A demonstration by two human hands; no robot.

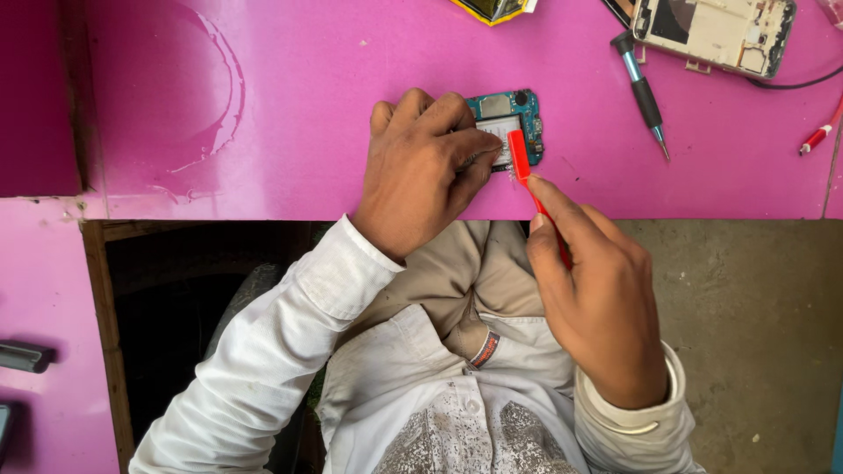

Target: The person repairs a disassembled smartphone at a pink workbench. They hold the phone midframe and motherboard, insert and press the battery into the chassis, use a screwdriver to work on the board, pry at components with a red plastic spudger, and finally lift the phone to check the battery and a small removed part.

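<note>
On the pink bench, left to right:

Far-left edge: dark grey object [22,355] on lower pink ledge, well apart from the work; kind unclear.
Bench top: pink table [290,105], dried ring stain at left, near edge just under the hands.
Left hand [421,171]: fingers curled together, pressing down on the left part of the board, fingertips [479,149] pinning it flat to the table. Clamped by pressure, not lifted.
Circuit board [518,110]: small teal phone board with silver shield can, lying flat near the table's front edge, half hidden under the left hand.
Handling, board: judged light, stiff, thin, fragile; tiny parts on top likely to crack or lift if levered hard. Likely to slide on the smooth top unless pinned. Best hold: by edges or bare corners, fingers off the components.
Red tool [520,156]: flat red plastic blade, tip on the board's right side, touching it; shaft running back into the right hand.
Handling, tool: light, slightly flexible by the look; gripped low on the shaft.
Right hand [597,307]: closed around the red tool, forefinger stretched along it.
Upper right: screwdriver [645,92], dark grip; phone frame [716,31] opened; red probe [821,133] with black cable at the edge. All well apart from the board.
Top centre: yellow-edged packet [496,9], partly cropped.
</note>
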